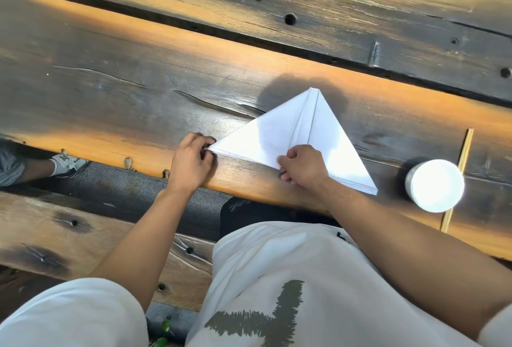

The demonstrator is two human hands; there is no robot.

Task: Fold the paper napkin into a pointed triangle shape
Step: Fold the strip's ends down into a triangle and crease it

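Note:
A white paper napkin (279,136) lies folded into a flat triangle on the wooden table (110,91), its apex pointing away from me and a crease running down from the tip. My left hand (191,161) pinches the triangle's left corner. My right hand (303,166) presses and grips the near long edge around its middle. The right corner of the napkin lies free near the table's front edge.
A white round cup or roll (434,185) stands to the right of the napkin, touching a thin wooden stick (458,177). The table's front edge runs just below my hands. A bench plank (69,233) and someone's shoe (68,163) lie lower left.

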